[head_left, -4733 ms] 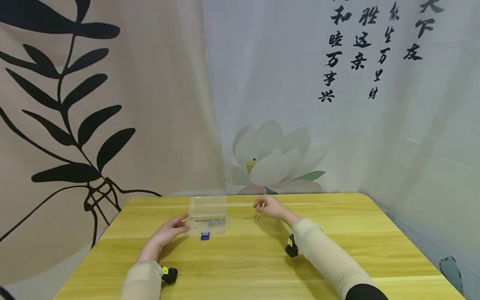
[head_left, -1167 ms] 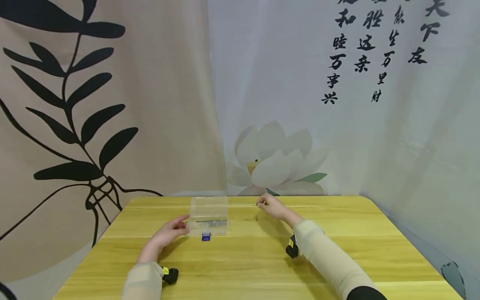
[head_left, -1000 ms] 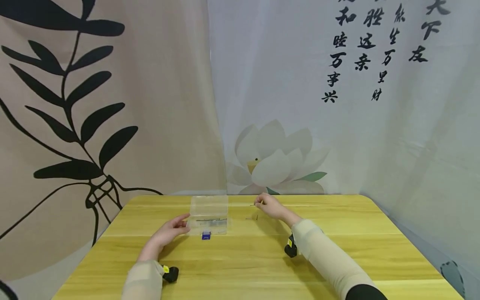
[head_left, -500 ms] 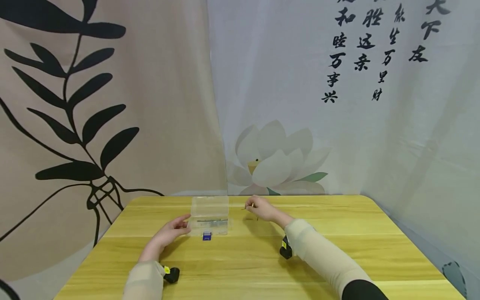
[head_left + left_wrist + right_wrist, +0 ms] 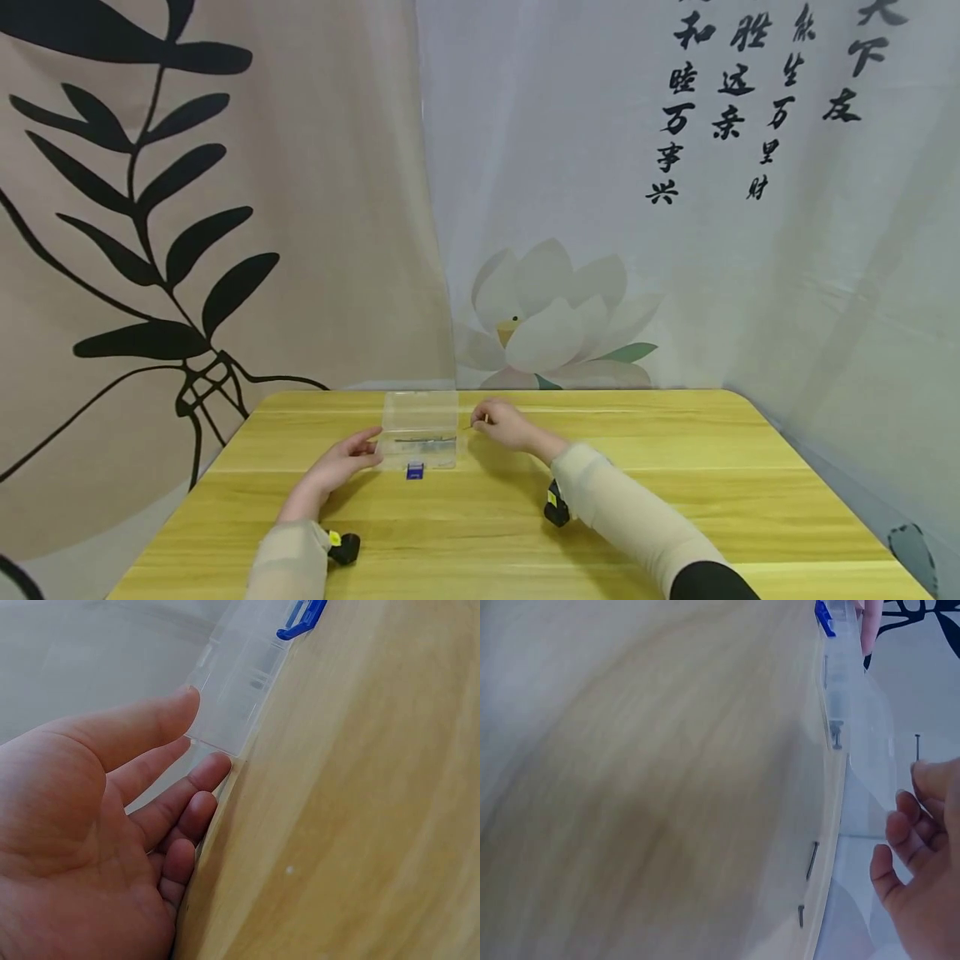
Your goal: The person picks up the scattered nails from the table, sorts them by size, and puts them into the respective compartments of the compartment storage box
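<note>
A clear plastic box [image 5: 441, 462] with a blue latch [image 5: 415, 471] stands at the table's far side, its lid [image 5: 420, 410] raised. Dark nails [image 5: 424, 441] lie in it. At the box's left end rests my left hand [image 5: 341, 463]; in the left wrist view its extended thumb [image 5: 154, 724] and fingertips meet the end wall. Just right of the box, my right hand [image 5: 507, 425] pinches a single nail [image 5: 917, 747] between thumb and finger, its flat head sticking out. Two loose nails [image 5: 812, 860] lie on the table in the right wrist view; the right hand hides them in the head view.
The wooden table [image 5: 465, 542] ends just behind the box, close to a hanging cloth [image 5: 337, 250] printed with leaves, a lotus and writing. Black wrist cameras [image 5: 557, 505] sit under both wrists near the tabletop.
My right hand has picked up a nail from beside the others and carried it left towards the box. The left hand has stayed at the box's left end.
</note>
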